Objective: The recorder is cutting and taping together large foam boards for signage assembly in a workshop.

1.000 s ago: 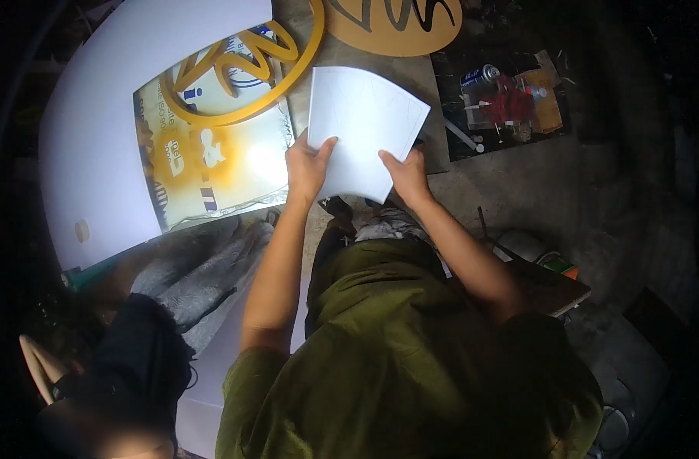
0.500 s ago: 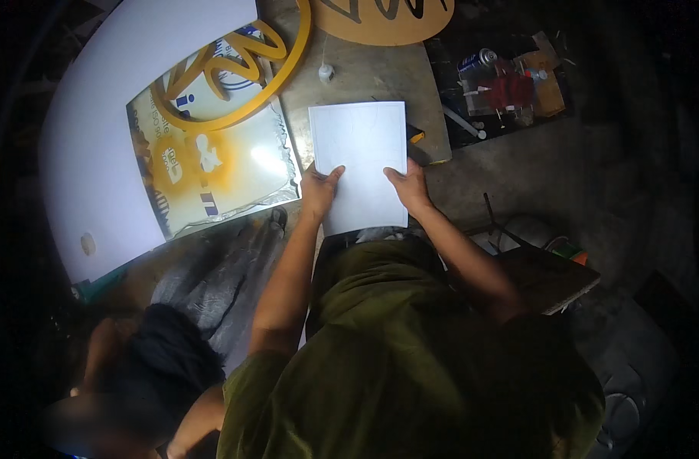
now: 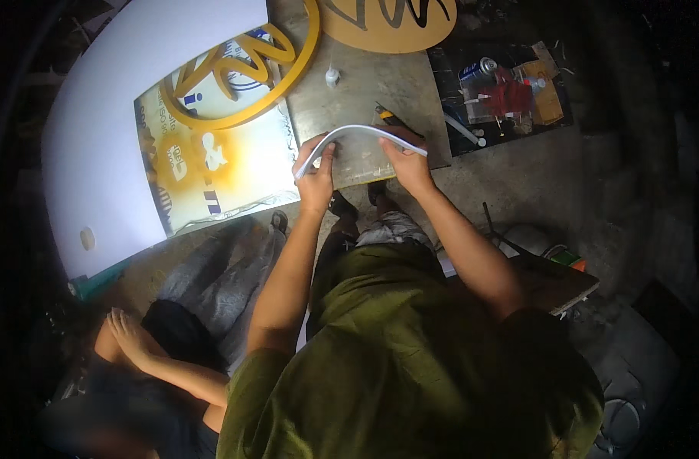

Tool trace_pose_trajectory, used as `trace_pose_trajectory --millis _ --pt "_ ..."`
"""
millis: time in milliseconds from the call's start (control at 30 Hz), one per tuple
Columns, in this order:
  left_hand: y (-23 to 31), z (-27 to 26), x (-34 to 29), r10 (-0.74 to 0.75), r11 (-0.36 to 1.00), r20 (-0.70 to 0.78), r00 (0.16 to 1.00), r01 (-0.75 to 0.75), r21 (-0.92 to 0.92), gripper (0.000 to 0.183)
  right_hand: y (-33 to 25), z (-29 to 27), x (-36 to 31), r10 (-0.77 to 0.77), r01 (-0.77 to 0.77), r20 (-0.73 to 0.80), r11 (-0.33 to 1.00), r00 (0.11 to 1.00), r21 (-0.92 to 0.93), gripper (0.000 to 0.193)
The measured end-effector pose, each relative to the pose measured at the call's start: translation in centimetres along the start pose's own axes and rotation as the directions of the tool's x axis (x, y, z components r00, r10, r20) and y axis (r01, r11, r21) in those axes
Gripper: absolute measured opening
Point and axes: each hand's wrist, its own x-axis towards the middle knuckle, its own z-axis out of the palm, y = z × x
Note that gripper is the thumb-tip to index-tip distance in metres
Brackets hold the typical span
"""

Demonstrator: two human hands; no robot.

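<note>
Between my two hands is a stack of white paper sheets (image 3: pixel 357 128), seen nearly edge-on and bowed upward in the middle. My left hand (image 3: pixel 316 173) grips its left end, thumb on the near face. On the other end my right hand (image 3: pixel 407 164) is closed in the same way. Just beyond the paper, a black and yellow utility knife (image 3: pixel 391 117) lies on the grey tabletop (image 3: pixel 349 164), partly covered by the sheets and my right hand. Farther off stands a small white bottle (image 3: pixel 332 77).
To the left, a yellow ring-shaped sign frame (image 3: pixel 246 118) rests on a paint-stained printed sheet (image 3: pixel 231 180), beside a large white panel (image 3: pixel 97 168). A tan disc (image 3: pixel 395 34) lies at the back. At right are a can (image 3: pixel 479 69) and scraps. Another person's hand (image 3: pixel 127 336) shows lower left.
The paper has tipped from facing me flat to nearly edge-on, and it now bends into an arch. The utility knife shows more. The other person's hand has come into sight.
</note>
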Motion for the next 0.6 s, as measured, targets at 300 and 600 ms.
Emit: trace_pose_trajectory --millis 300,600 --pt "3.1 0.2 0.3 -0.005 1.0 0.027 1.0 0.005 -0.002 0.019 -0.8 -0.3 0.2 -0.007 0.006 -0.057 1.0 0.998 -0.013 0.024" --pt "3.1 0.7 0.7 -0.037 0.999 0.007 0.999 0.037 -0.027 0.018 -0.8 0.0 0.4 0.112 -0.114 -0.104 0.993 0.988 -0.022 0.019"
